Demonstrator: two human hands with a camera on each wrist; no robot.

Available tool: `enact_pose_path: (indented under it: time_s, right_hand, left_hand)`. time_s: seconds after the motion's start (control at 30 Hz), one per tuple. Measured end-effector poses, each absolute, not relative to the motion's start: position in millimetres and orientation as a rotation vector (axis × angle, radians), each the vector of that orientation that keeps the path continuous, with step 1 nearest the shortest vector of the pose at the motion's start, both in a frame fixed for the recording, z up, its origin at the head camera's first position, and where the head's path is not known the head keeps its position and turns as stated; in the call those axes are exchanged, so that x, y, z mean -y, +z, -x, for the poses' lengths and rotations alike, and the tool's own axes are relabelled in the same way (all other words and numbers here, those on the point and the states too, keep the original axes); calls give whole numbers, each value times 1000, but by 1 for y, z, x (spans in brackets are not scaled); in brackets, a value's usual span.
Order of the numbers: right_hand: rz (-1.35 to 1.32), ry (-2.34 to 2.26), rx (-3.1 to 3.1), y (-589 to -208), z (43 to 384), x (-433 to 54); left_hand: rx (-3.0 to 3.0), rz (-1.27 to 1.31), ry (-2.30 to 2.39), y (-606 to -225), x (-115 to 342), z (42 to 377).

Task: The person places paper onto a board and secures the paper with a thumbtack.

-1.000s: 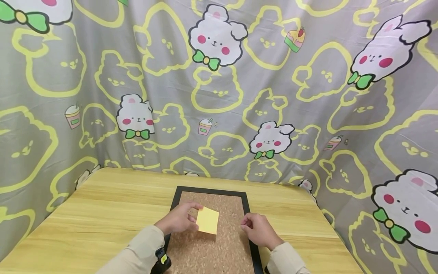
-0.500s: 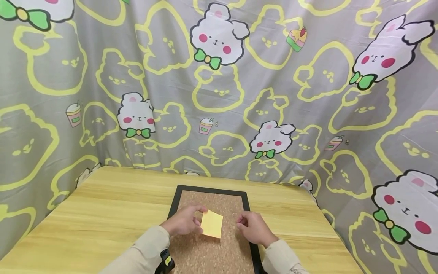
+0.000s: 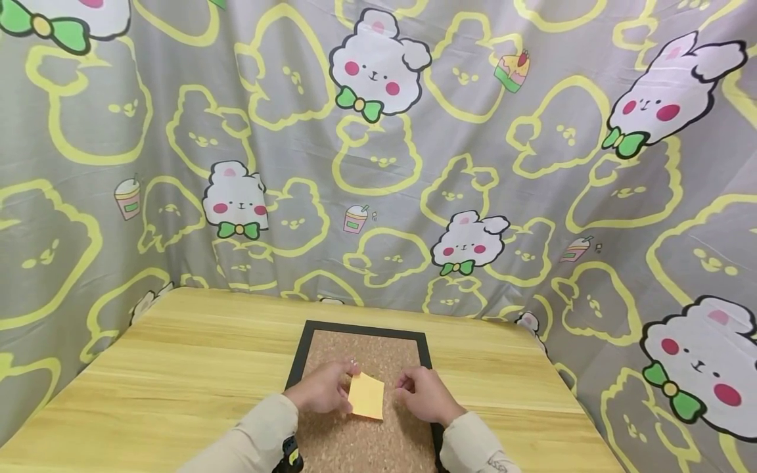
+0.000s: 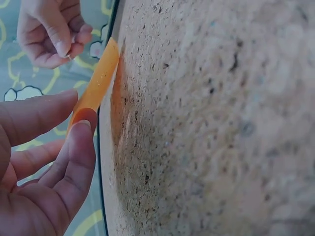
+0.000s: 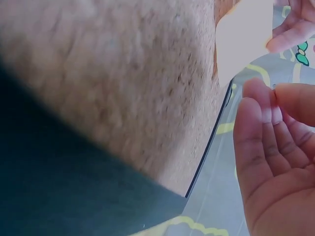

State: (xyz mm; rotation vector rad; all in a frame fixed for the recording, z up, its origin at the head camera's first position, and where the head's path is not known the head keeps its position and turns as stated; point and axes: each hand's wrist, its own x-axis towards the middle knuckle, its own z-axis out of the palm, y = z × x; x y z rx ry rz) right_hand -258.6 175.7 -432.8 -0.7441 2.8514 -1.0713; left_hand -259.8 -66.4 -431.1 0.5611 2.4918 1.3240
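Note:
My left hand (image 3: 325, 389) pinches a yellow sticky note (image 3: 367, 396) by its left edge, over the cork board (image 3: 408, 440). In the left wrist view the note (image 4: 101, 76) looks orange, bowed, and very close to the cork; whether it touches cannot be told. Just right of the note is my right hand (image 3: 430, 397), its fingers curled in. Between thumb and fingertip it pinches a tiny pin-like thing (image 4: 69, 57), mostly hidden by the fingers. The right wrist view shows the note (image 5: 243, 42) as a pale, overexposed sheet beyond the right fingertips.
The cork board has a black frame (image 3: 367, 328) and lies on a wooden table (image 3: 207, 355). A grey curtain (image 3: 396, 217) with rabbit prints hangs behind the table and along its sides. A black wrist device (image 3: 290, 453) sits at my left cuff.
My left hand has moved right and slightly nearer to me with the sticky note. My right hand has moved left, narrowing the gap to the note.

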Motion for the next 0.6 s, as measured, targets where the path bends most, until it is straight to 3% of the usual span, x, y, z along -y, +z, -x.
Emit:
enact_pose_path:
  time_s: [0.6]
  right_hand:
    - [729,-1151,-2754,-431,258,-148]
  left_hand:
    - [-2658,-580,1048,-433,62,261]
